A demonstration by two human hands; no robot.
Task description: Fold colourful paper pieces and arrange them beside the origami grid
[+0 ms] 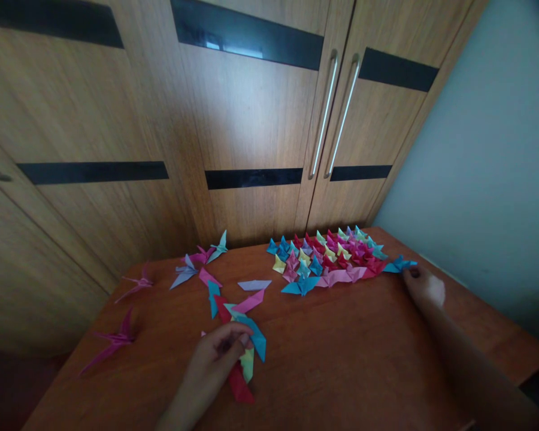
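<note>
My left hand (218, 353) pinches a blue folded paper piece (256, 338) over a loose pile of folded pieces, among them a red one (240, 386) and a pale green one (247, 364). Far to the right, my right hand (420, 284) has its fingers closed on a blue paper piece (399, 264) at the right end of the front row. That piece adjoins a block of small folded papers (330, 251) in many colours. At the block's front left corner lies another blue piece (302, 286), with pink ones (341, 276) beside it.
Pink winged paper figures (117, 339) lie at the left of the brown table (341, 371). A lilac one (186, 270) and a pale blue one (219, 246) are farther back. Behind the table stands a wooden cabinet (251, 108); a wall (485, 179) is at right.
</note>
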